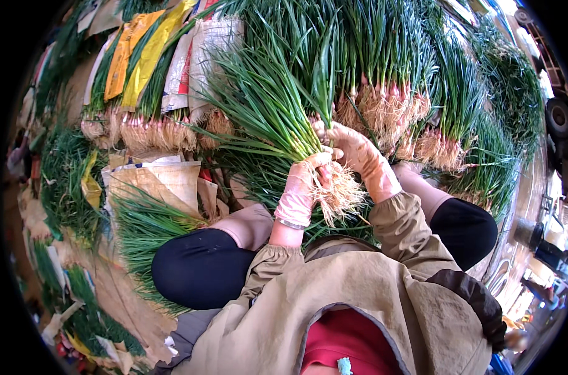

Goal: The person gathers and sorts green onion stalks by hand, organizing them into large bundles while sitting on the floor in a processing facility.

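In the head view, the bunch of green stalks (274, 109) is in front of the person, with the left hand (304, 184) closed around its lower stems, while the right hand (358, 153), just to the right of this bunch, has curled fingers and seems to pinch a separate stalk (325, 103). I judge the step in hand to be gathering or sorting, as rooted bundles (381, 115) lie beyond the bunch to its right; the next move probably calls for a firm left hold while the right hand levels this stalk with the others.
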A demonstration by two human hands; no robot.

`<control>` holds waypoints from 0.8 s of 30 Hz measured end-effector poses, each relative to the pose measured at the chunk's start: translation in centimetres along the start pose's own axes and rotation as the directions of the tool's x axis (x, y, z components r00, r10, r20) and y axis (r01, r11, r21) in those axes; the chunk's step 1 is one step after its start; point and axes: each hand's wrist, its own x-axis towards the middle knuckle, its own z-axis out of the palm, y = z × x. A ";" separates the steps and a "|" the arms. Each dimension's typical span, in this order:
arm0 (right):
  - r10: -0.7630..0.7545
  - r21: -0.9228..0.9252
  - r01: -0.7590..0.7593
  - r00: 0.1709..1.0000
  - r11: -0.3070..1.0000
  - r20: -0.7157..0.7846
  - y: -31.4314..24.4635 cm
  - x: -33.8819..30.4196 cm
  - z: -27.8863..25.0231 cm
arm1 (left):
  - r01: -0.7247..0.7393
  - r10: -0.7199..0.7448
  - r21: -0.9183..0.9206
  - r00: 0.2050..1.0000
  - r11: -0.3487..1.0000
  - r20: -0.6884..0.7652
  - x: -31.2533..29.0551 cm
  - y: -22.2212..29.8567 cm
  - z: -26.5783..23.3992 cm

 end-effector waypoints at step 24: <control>-0.185 0.135 0.264 0.885 0.955 -0.428 2.0 3.0 -1.2 | -0.064 0.097 -0.194 0.981 0.979 0.166 -0.9 -0.4 -2.2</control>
